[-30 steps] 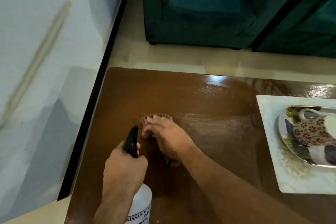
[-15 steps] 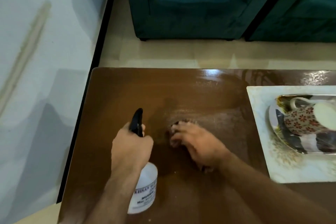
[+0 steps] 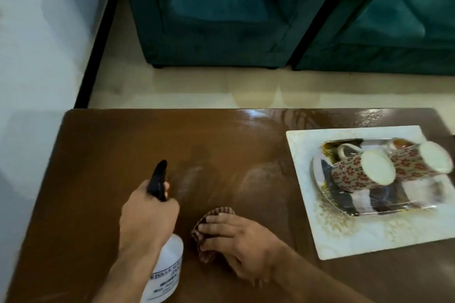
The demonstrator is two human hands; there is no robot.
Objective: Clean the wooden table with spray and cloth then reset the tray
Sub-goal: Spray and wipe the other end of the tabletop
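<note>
Wooden table (image 3: 103,155) surface is mid-clean: the wiping step is in hand, with damp streaks visible ahead of the nozzle. Left hand (image 3: 147,219) is wrapped around the neck of the spray bottle (image 3: 165,268), one finger at the black trigger head, nozzle aimed away from the person over the table centre. Right hand (image 3: 236,241) lies flat, fingers extended, pressing the brown checked cloth (image 3: 209,233) onto the wood just beside the bottle.

Next move, as judged: sweep the cloth through the streaked zone, then toward the unwiped left and far areas. The tray reset is not yet begun.

White tray (image 3: 344,233) sits at the right end, carrying a patterned plate (image 3: 369,202) and two floral mugs (image 3: 349,177) lying on their sides. Open room lies left and far of the hands; strokes to the right must stop short of the tray rim. Near and left table edges are close to the bottle.
</note>
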